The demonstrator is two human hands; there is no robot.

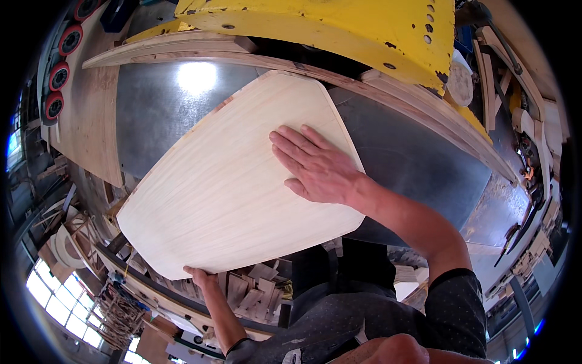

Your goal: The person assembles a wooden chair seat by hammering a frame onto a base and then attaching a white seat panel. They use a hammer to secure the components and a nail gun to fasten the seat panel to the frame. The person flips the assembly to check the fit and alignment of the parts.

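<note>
A large pale wooden panel (230,176) with cut-off corners lies across a dark metal machine table (412,145). Its far edge touches or nearly touches a long wooden fence (303,65). Flat on the panel's right half rests my right hand (318,165), open, fingers stretched toward the far left. At the near left corner my left hand (200,276) grips the panel's edge; a fingertip shows on top, while the fingers underneath are hidden.
Beyond the fence stands a chipped yellow machine housing (327,24). Red-rimmed rollers (59,77) line the far left beside a plywood sheet (91,121). Wood offcuts (257,288) are heaped below the table's near edge, and more wood strips lie at the right.
</note>
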